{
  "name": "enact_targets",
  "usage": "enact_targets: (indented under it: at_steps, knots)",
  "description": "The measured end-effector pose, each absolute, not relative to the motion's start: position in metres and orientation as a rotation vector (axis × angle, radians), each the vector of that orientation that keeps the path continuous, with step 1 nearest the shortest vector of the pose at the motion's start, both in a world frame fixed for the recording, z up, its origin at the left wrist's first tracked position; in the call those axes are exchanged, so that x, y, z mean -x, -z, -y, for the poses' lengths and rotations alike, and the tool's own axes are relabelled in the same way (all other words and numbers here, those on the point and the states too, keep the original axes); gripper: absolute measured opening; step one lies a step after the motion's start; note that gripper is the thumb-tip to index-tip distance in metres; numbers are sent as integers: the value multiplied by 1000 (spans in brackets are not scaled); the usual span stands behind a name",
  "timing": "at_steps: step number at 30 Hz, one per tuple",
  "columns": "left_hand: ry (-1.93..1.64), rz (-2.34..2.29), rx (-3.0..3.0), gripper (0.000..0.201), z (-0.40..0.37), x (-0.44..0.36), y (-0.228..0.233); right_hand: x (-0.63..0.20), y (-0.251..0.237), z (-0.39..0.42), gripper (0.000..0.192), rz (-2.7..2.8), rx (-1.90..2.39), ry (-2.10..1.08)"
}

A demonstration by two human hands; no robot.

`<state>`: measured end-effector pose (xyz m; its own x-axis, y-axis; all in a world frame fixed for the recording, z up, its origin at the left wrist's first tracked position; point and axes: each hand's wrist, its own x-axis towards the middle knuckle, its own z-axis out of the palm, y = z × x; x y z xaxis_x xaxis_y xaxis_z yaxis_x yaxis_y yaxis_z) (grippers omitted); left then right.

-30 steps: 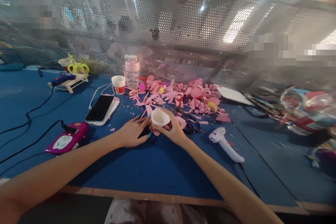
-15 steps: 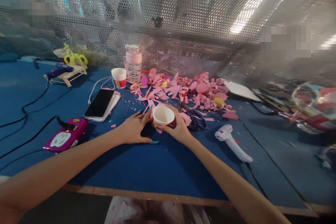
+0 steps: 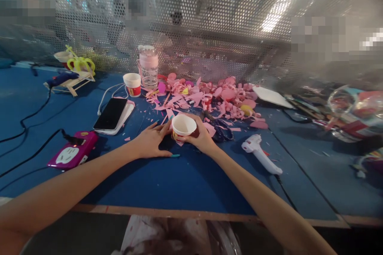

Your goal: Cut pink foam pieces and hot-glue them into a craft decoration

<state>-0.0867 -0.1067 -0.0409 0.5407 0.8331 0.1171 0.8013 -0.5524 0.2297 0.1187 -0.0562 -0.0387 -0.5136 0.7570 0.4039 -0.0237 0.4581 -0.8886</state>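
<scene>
A paper cup (image 3: pixel 184 126), white inside with a red and yellow print, is held upright by my right hand (image 3: pixel 202 137), its thumb and fingers wrapped around the right side. My left hand (image 3: pixel 151 140) lies low over the table on the cup's left, fingers spread and the thumb stretched toward me. Its fingertips reach the cup's side; whether they touch it I cannot tell. Behind my right hand lie dark-handled scissors (image 3: pixel 220 128) among pink paper scraps (image 3: pixel 209 97). The cup's far base is hidden.
A white glue gun (image 3: pixel 261 154) lies right; a blue glue gun (image 3: pixel 63 78) rests on a wooden stand at left. A purple power strip (image 3: pixel 74 150), phone (image 3: pixel 111 114), stacked paper cups (image 3: pixel 132 84) and bottle (image 3: pixel 149 67) stand left. Perforated metal sheeting (image 3: pixel 191 28) bounds the back.
The whole view has shifted slightly, with things appearing a little higher and further left. Both hands keep nearly the same pose around the cup.
</scene>
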Motion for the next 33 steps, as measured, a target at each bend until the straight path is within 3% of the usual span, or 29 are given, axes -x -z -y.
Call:
enact_targets:
  at_steps: [23,29,33]
  knots:
    - [-372,-1378,-2553,102,108,86,38,-121,43,56,66,1840,621,-1174]
    - [-602,-1307,-2385,117,108,85,39,-120,36,57,66,1876,666,-1081]
    - [-946,-1222,-2237,106,109,85,33,-120,35,56,66,1910,641,-1050]
